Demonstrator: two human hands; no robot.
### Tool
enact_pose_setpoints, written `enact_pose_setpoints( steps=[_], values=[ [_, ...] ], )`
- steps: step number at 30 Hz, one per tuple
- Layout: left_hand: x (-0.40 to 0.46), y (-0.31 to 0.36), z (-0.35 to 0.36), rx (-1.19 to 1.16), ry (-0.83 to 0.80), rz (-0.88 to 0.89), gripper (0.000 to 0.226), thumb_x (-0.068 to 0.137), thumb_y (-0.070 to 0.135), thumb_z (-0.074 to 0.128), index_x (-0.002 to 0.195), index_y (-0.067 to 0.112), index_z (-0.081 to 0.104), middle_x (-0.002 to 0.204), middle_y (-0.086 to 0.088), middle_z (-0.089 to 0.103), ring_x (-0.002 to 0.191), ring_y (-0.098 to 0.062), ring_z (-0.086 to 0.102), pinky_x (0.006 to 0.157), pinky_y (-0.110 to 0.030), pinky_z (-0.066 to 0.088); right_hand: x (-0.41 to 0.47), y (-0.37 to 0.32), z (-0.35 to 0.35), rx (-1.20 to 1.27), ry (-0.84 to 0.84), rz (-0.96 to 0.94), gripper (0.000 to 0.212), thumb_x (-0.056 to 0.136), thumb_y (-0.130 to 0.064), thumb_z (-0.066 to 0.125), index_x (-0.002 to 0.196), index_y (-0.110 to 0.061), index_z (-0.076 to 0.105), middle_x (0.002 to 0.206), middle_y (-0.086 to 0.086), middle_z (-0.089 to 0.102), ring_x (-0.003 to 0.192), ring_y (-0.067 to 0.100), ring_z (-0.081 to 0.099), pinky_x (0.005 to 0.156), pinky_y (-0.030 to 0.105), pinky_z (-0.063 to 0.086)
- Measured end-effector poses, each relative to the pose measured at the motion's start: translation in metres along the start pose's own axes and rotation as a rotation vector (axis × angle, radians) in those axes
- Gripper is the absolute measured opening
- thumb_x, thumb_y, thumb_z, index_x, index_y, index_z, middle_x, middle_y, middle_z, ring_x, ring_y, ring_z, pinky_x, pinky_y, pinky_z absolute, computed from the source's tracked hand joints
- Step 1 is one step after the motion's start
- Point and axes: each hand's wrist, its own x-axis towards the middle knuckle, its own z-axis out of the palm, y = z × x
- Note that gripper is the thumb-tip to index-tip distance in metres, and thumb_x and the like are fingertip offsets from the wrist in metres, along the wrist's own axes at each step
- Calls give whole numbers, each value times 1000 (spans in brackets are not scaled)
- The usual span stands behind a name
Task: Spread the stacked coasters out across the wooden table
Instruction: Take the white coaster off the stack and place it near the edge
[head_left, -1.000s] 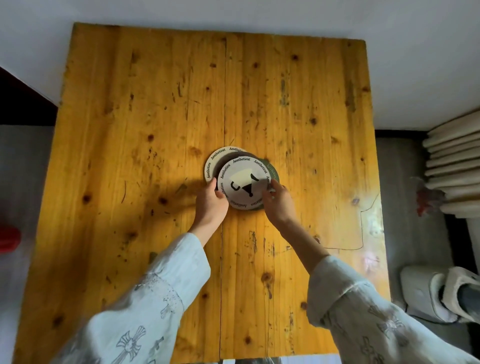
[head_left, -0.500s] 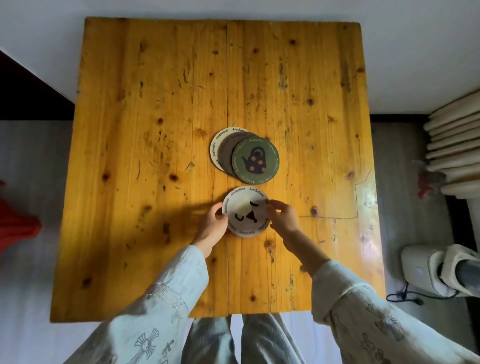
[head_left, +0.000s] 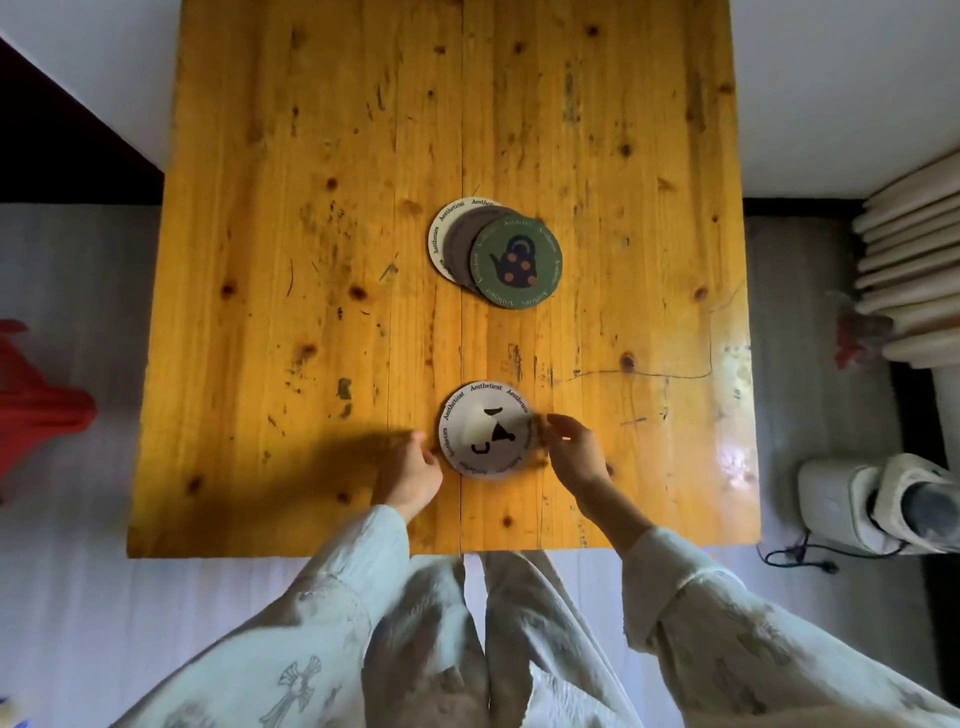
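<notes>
On the wooden table a fanned stack of three round coasters sits near the middle: a cream one at the bottom, a dark grey-brown one over it, and a green one with a teapot picture on top. A white coaster with black marks lies flat by itself close to the near edge. My left hand is just off its left rim and my right hand just off its right rim. Both have fingers apart and hold nothing.
The table's near edge runs just below my hands, with my legs under it. A white radiator and a white device with a black cable stand on the floor to the right. A red object lies left.
Both hands drew the white coaster off the stack toward the near edge, which uncovered the green coaster. They set it down flat and their fingers have come off its rim.
</notes>
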Motion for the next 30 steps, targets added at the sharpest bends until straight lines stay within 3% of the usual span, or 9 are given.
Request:
enact_pose_setpoints(
  steps=[3, 5, 7, 12, 18, 21, 24, 28, 30],
  values=[
    [7, 10, -2, 146, 118, 273, 58, 90, 3, 40, 144, 18, 22, 153, -9, 23, 141, -26, 23, 111, -35, 28, -7, 14, 7, 88, -63, 145, 36, 93, -16, 44, 127, -6, 49, 119, 21, 62, 112, 39, 58, 95, 54, 49],
    [11, 19, 0, 298, -32, 431, 68, 91, 4, 38, 147, 22, 4, 159, -3, 0, 146, -22, 1, 117, -36, 11, -12, 18, 13, 191, -93, 216, 39, 93, -17, 46, 130, -6, 43, 123, 21, 58, 115, 39, 56, 99, 54, 47],
    [13, 25, 4, 433, -161, 500, 72, 91, 3, 35, 146, 22, -8, 159, -1, -10, 146, -19, -9, 117, -33, 1, -15, 17, 18, 322, -108, 251, 42, 93, -19, 47, 133, -6, 40, 131, 19, 53, 120, 34, 52, 99, 48, 46],
    [12, 25, 6, 302, -122, 377, 73, 88, 2, 39, 147, 25, 2, 158, -1, 4, 145, -27, 1, 117, -41, 10, -16, 10, 19, 430, -121, 199, 43, 95, -15, 43, 137, -7, 37, 138, 17, 48, 126, 30, 46, 102, 44, 41],
    [4, 1, 2, -153, 85, 166, 54, 86, 0, 44, 136, 15, 29, 137, -16, 39, 124, -28, 44, 97, -30, 37, -12, 20, 5, 272, -33, 102, 38, 95, -17, 42, 131, -7, 47, 133, 16, 54, 121, 28, 51, 104, 44, 43],
    [11, 6, 1, -83, 86, 199, 60, 88, 0, 41, 142, 20, 22, 151, -11, 24, 138, -27, 28, 112, -38, 29, -12, 32, 8, 245, -26, 191, 38, 94, -14, 42, 130, -6, 49, 124, 20, 60, 107, 32, 59, 95, 49, 48],
    [17, 17, 5, 95, -43, 302, 67, 88, -2, 38, 146, 21, 14, 155, -6, 9, 144, -27, 9, 116, -42, 15, -12, 33, 16, 322, -69, 234, 36, 93, -13, 40, 128, -7, 48, 123, 19, 59, 114, 33, 56, 92, 46, 50],
    [19, 25, 11, 145, -120, 318, 65, 87, -3, 36, 146, 14, 14, 148, -8, 14, 138, -28, 18, 117, -38, 19, -8, 24, 21, 351, -87, 233, 37, 93, -12, 38, 128, -8, 48, 103, 15, 56, 97, 25, 53, 96, 47, 47],
    [18, 21, 10, 134, -110, 256, 63, 88, -1, 37, 145, 16, 18, 147, -11, 14, 137, -31, 19, 115, -39, 20, -8, 19, 21, 318, -90, 222, 36, 93, -13, 39, 127, -8, 48, 107, 18, 58, 99, 30, 55, 99, 50, 45]
  ],
)
